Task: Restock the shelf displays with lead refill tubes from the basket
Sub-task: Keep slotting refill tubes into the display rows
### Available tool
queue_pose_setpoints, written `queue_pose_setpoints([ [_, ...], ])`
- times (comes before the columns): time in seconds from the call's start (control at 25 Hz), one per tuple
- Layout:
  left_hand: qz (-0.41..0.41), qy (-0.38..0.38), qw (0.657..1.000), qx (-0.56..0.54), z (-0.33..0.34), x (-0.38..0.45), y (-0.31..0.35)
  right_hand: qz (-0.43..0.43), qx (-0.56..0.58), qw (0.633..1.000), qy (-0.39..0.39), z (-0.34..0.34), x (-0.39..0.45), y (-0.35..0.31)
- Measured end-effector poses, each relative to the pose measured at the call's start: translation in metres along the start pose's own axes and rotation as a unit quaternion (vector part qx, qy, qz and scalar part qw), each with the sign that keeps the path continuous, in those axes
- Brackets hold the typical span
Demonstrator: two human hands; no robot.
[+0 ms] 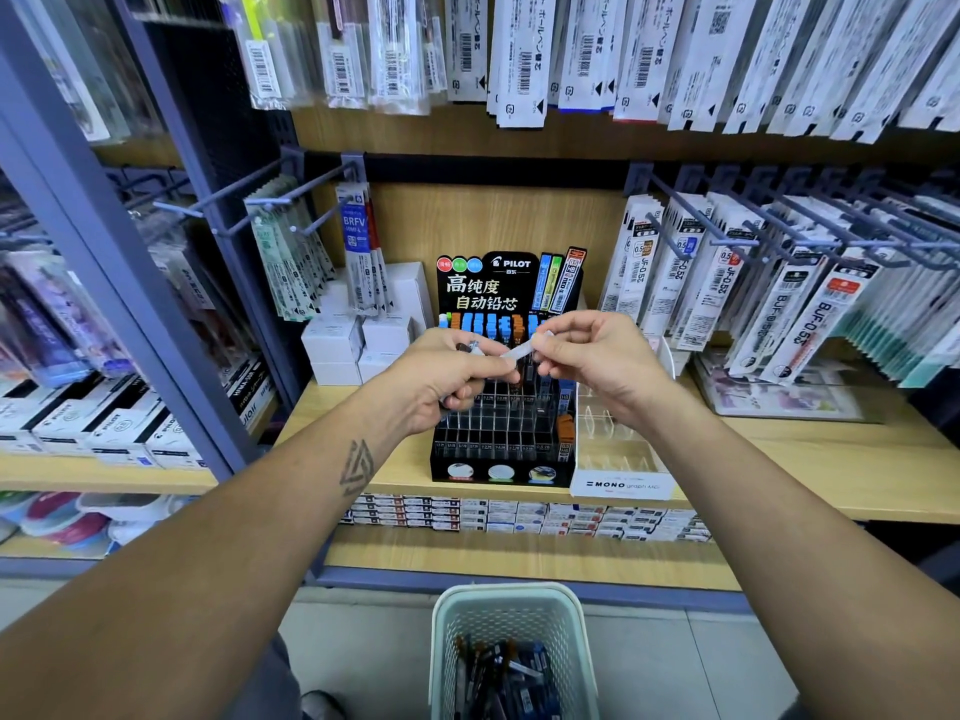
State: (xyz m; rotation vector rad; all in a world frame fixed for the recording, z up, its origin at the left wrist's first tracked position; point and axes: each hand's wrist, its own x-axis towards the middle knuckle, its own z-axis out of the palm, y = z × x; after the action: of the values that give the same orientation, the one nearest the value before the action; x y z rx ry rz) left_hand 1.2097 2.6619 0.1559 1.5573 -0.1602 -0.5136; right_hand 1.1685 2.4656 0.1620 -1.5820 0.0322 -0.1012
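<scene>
Both hands are raised in front of the black Pilot lead display (501, 449) on the wooden shelf. My right hand (592, 356) pinches one end of a pale, clear lead refill tube (522, 350). My left hand (447, 376) grips several more tubes in its curled fingers, and its fingertips touch the other end of that tube. The display's back rows hold blue and orange tubes (488, 324); most front slots look bare. A pale green mesh basket (511, 610) stands on the floor below, with several dark, blue and orange tubes inside.
A clear Mono display (618, 459) stands right of the Pilot one. White boxes (358, 340) are stacked at its left. Hooks with hanging refill packs (753, 272) jut out on both sides and above. Flat boxes (519, 517) line the lower shelf.
</scene>
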Motion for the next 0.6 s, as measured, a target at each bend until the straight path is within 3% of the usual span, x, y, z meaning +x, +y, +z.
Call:
queue_pose_setpoints([
  [0.12, -0.001, 0.006, 1.000, 0.015, 0.002, -0.001, -0.001, -0.041, -0.099, 0.994, 0.009, -0.001, 0.001, -0.001],
  [0.28, -0.021, -0.017, 0.999, 0.017, 0.007, -0.002, 0.000, -0.049, -0.034, 0.998, -0.004, -0.005, 0.002, -0.001],
  [0.4, -0.056, -0.029, 0.998, 0.019, 0.009, -0.001, 0.001, -0.059, -0.062, 0.996, 0.001, -0.011, 0.002, -0.002],
  [0.6, -0.111, -0.026, 0.992, -0.050, 0.005, 0.002, 0.007, -0.073, -0.075, 0.990, 0.089, -0.032, 0.009, -0.012],
])
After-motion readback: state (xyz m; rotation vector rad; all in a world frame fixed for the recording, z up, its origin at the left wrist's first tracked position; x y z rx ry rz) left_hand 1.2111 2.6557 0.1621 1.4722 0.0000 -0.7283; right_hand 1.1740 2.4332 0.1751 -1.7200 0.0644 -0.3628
